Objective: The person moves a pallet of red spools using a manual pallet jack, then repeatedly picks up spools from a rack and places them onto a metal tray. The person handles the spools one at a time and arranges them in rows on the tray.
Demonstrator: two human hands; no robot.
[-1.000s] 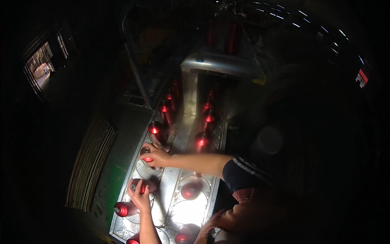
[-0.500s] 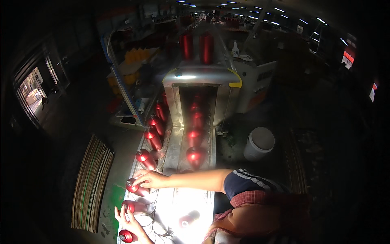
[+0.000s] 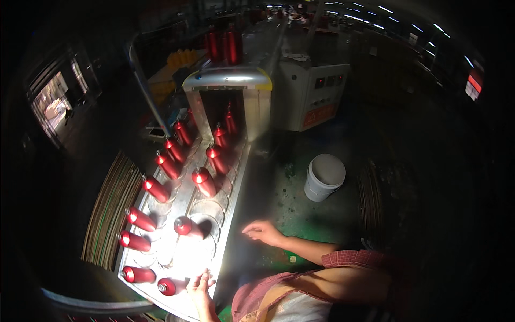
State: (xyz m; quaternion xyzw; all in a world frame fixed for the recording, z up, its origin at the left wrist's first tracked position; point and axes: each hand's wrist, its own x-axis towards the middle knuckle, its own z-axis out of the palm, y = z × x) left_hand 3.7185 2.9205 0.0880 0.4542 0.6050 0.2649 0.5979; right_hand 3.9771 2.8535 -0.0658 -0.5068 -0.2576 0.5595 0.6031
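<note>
Several red metal bottles with narrow silver necks stand in two rows on a conveyor of round plates. My left hand is over the brightly lit near end, fingers stretched out, holding nothing I can see. Closest to it is a red bottle, a short way to its left. Another red bottle stands at the near left edge. Beyond the conveyor's right edge, my right hand hangs in the air with loosely bent fingers, empty. A lone red bottle stands farther up, between the hands and the right row.
The conveyor passes through a metal tunnel, with two larger red bottles on top. A control cabinet stands right of it. A white bucket is on the floor at right; stacked boards lean along the left.
Both hands have come away from the left row's bottles and moved right. My right hand has left the bottle it was touching. The view has turned, shifting the conveyor leftward.
</note>
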